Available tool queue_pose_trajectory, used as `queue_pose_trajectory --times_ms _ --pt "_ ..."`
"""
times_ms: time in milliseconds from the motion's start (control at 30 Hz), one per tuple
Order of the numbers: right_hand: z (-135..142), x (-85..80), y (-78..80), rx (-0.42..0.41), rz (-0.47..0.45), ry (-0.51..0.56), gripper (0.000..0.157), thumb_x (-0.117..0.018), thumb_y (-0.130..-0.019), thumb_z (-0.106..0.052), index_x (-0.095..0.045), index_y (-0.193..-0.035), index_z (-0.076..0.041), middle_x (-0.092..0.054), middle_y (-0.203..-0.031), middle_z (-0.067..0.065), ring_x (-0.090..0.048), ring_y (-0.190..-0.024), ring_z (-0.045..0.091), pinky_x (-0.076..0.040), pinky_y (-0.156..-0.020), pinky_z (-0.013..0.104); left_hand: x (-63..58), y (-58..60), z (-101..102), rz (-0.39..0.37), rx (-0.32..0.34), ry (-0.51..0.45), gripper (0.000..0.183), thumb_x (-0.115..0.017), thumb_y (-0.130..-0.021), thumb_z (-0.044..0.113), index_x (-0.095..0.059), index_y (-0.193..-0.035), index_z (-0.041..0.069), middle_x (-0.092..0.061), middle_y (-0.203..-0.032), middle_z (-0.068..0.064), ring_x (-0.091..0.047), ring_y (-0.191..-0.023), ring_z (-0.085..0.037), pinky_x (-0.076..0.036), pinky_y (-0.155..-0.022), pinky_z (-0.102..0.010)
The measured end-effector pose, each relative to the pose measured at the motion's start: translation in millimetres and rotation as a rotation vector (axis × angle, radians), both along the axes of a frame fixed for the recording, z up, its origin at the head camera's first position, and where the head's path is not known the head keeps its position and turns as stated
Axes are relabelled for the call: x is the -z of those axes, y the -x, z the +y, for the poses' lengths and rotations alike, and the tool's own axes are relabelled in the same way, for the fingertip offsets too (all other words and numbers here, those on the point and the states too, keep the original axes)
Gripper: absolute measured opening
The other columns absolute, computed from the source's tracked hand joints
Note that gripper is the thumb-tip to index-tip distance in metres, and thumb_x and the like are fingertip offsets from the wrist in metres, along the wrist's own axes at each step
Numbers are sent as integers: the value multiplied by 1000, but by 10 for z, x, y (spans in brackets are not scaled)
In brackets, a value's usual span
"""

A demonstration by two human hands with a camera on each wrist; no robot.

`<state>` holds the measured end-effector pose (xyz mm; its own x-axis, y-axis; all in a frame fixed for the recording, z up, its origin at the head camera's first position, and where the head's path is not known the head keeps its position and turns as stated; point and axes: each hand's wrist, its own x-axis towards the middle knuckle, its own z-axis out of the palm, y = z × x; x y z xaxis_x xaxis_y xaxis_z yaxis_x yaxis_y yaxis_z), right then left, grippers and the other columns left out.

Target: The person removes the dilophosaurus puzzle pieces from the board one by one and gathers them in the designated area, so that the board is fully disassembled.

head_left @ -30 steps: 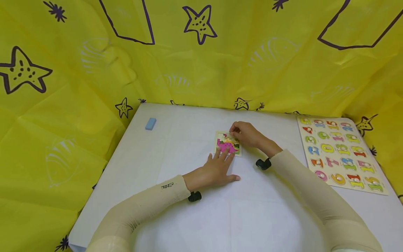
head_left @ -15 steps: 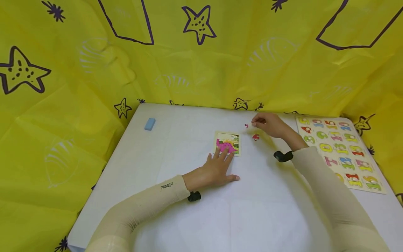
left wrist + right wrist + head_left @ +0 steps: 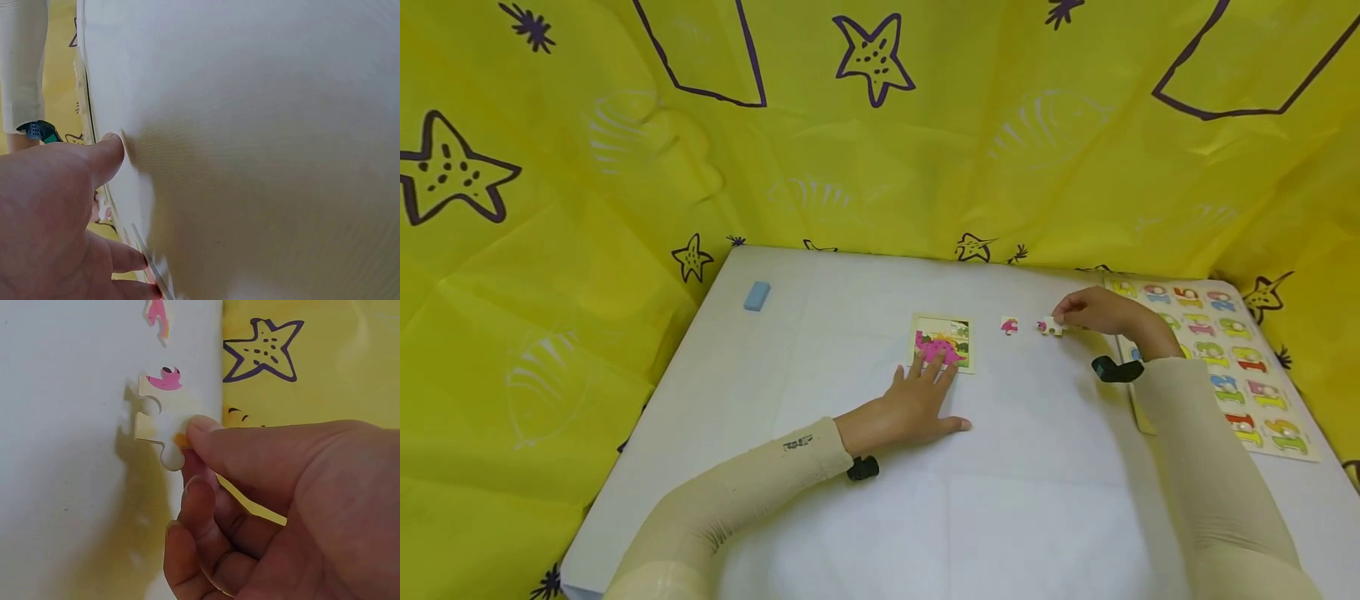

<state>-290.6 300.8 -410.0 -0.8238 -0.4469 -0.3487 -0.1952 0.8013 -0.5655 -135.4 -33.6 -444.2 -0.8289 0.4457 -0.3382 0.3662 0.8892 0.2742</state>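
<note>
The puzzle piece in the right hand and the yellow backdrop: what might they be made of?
The puzzle piece: probably stiff cardboard or thin wood with a smooth printed face; it looks flat though pinched at one side, and its outline is crisply cut.

The yellow backdrop: likely plastic sheeting or coated fabric, faintly glossy; creases and pale highlights suggest it, without settling which.

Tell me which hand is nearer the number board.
Right. The right hand is at the left edge of the number board, pinching a puzzle piece; the left hand is farther left, touching the dinosaur puzzle.
</note>
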Motion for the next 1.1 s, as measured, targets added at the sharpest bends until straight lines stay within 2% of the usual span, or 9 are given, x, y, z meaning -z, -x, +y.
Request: queue_pose_trajectory --times_ms 233,367,600,867,1100 --pt "-43 120 2 39 56 -17 22 -66 -104 -15 -71 -111 5 -70 -102 14 -55 -93 26 -45 -83 38 -4 1 -2 5 5 10 96 -56 -100 69 -18 -171 16 -10 -178 -9 -8 -163 -41 -21 -126 -63" --pt "-102 153 -18 68 101 -43 20 -66 -104 -14 -70 -110 5 -69 -101 17 -58 -94 31 -47 -85 43 0 5 -7 6 7 2 96 -56 -100 69 -18 -171 16 -10 -178 -9 -8 -163 -41 -21 -126 -64" --pt "-137 204 -29 58 163 -58 19 -66 -104 -12 -66 -111 5 -69 -103 20 -60 -94 33 -47 -90 52 -3 6 -4 5 7 13 97 -56 -99 70 -17 -171 16 -10 -178 -9 -9 -163 -41 -21 -126 -64" --pt "-164 216 -38 53 183 -60 16 -67 -102 -11 -67 -108 5 -69 -102 21 -60 -93 34 -48 -89 52 2 6 -10 7 9 15 97 -56 -99 70 -17 -171 16 -10 -178 -9 -9 -163 -41 -22 -126 -64" --pt "-309 181 -61 60 268 -15 20 -62 -105 -12 -69 -111 6 -64 -112 27 -58 -102 40 -49 -88 53 -5 -2 -13 5 6 15 98 -57 -99 70 -18 -171 16 -11 -178 -9 -10 -163 -41 -22 -126 -63"
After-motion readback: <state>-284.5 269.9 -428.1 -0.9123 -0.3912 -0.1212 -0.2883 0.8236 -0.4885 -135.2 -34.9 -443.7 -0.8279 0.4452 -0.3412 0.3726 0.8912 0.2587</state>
